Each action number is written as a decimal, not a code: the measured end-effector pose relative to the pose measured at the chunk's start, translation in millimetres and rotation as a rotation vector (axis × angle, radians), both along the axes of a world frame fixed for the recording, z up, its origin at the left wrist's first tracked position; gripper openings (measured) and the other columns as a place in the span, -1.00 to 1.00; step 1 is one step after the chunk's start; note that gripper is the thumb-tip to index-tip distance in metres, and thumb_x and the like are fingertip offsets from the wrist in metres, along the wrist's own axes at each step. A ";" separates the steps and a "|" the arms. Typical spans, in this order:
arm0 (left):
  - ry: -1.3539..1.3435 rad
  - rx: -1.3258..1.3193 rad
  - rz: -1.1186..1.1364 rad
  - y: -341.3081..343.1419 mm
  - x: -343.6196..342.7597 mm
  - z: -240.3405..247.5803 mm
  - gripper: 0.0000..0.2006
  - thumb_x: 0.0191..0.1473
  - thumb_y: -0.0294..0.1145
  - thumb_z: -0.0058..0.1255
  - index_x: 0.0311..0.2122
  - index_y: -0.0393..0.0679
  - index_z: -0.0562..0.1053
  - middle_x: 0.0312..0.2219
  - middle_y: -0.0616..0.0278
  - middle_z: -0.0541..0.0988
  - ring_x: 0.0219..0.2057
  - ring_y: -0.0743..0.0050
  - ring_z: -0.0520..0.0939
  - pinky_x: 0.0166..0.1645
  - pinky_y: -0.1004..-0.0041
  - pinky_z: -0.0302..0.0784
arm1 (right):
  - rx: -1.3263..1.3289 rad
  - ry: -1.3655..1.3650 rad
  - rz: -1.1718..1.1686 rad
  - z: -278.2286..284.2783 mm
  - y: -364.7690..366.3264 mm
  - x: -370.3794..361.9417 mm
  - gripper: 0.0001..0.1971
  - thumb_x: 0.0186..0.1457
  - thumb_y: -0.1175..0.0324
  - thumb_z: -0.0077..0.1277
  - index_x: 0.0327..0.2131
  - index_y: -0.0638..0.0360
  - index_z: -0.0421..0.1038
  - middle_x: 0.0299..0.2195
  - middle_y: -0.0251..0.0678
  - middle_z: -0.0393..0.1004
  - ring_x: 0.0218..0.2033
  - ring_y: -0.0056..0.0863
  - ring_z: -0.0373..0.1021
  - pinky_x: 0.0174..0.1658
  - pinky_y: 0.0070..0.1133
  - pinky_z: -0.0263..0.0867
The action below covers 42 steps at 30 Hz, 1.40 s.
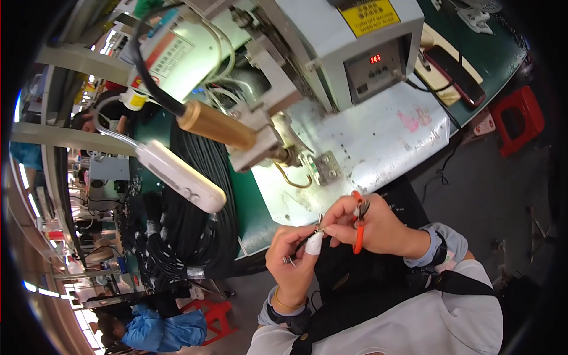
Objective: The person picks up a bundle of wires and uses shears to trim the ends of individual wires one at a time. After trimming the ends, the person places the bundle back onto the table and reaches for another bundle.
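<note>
Black cable [306, 239] on my feed, pinched by my left hand [293, 255], slants toward my right hand [378, 228], which grips orange-handled pliers [359, 229]; both near the metal sheet [384, 145]'s closest edge.

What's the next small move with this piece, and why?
Probably hold the dark cable steady in the left hand while the right hand works its tip by fingertip: both hands meet there, and the red-handled pliers sit tucked in the right hand, apart from the cable.
</note>
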<state>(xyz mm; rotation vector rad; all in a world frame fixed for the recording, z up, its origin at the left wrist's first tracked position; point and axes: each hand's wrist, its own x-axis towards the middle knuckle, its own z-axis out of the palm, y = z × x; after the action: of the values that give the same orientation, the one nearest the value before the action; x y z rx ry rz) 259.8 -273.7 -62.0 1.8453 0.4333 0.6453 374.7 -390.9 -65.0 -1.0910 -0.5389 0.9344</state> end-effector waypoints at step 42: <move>-0.117 -0.504 0.044 -8.0 -3.2 4.2 -0.85 -0.11 -0.64 -0.03 -0.35 -0.29 0.34 -0.49 0.31 0.40 -0.53 0.77 0.38 -0.50 0.77 0.23 | -0.401 -1.015 -0.192 -14.9 -5.2 -11.4 -0.58 -0.29 0.00 0.12 -0.74 0.17 0.29 -0.82 -0.34 0.28 -0.79 -0.35 0.27 -0.72 -0.53 0.16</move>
<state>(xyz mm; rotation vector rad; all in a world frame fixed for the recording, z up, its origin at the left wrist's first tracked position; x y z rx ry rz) 256.5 -281.7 -57.7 1.3182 0.5069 0.6047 363.3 -396.0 -79.8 -1.9449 -1.0652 0.2541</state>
